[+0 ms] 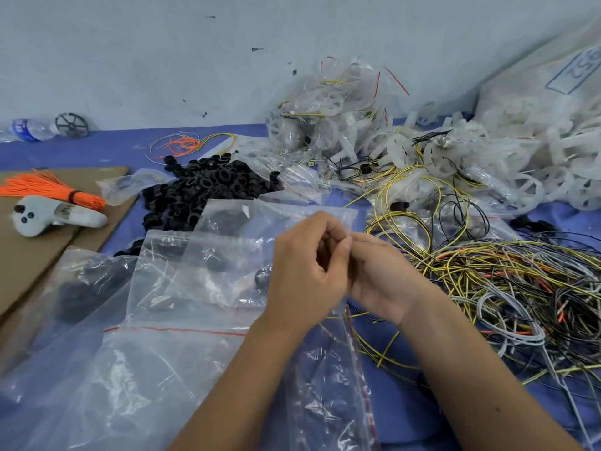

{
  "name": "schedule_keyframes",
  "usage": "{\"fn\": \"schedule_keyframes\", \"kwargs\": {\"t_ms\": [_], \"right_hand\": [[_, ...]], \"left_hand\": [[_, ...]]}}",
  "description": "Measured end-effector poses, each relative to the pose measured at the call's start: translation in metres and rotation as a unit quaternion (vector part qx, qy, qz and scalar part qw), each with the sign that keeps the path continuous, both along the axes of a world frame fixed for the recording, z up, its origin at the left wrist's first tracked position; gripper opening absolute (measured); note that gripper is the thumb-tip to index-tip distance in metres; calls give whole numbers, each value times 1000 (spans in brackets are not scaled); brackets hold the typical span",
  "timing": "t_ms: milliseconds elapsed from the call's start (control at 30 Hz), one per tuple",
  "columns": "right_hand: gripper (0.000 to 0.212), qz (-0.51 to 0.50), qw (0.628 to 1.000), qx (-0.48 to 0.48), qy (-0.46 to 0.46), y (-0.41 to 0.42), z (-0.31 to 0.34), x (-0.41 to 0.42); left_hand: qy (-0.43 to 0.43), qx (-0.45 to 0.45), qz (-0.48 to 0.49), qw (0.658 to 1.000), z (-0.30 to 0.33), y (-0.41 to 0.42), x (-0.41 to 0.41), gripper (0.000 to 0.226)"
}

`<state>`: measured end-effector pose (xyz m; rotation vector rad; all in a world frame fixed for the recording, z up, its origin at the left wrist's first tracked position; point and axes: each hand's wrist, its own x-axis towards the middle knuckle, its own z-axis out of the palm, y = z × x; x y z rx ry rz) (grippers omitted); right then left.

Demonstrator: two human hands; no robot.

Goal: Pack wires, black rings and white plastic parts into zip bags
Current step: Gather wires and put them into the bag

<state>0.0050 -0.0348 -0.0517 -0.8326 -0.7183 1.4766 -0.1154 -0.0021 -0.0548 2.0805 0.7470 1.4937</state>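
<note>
We see left hand (305, 271) & right hand (382, 276) pressed together, prob. pinching zip bag (328, 385) top; risk: slips, snags wires (507, 288).

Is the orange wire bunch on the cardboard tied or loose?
Tied. A dark band cinches the orange wire bunch near one end; the strands fan out beyond it.

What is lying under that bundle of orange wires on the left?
The orange wire bundle lies on a brown cardboard sheet, its tied end overlapping a white handheld controller. Whatever sits under the cardboard is hidden.
</note>
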Motion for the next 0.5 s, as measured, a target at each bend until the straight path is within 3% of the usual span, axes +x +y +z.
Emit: {"fn": "schedule_keyframes", "kwargs": {"t_ms": [233,300,400,500], "right_hand": [[40,13,997,-53,46,-6,0,-6],[46,-14,998,-49,27,-7,-5,-10],[48,26,999,-10,-32,-3,-4,-19],[58,49,997,-60,-29,1,0,-15]], "left_hand": [[4,77,-19,997,5,-20,12,14],[0,71,-18,997,5,-22,11,13],[-2,52,0,999,5,-19,9,14],[-4,45,8,999,4,-16,6,16]]}}
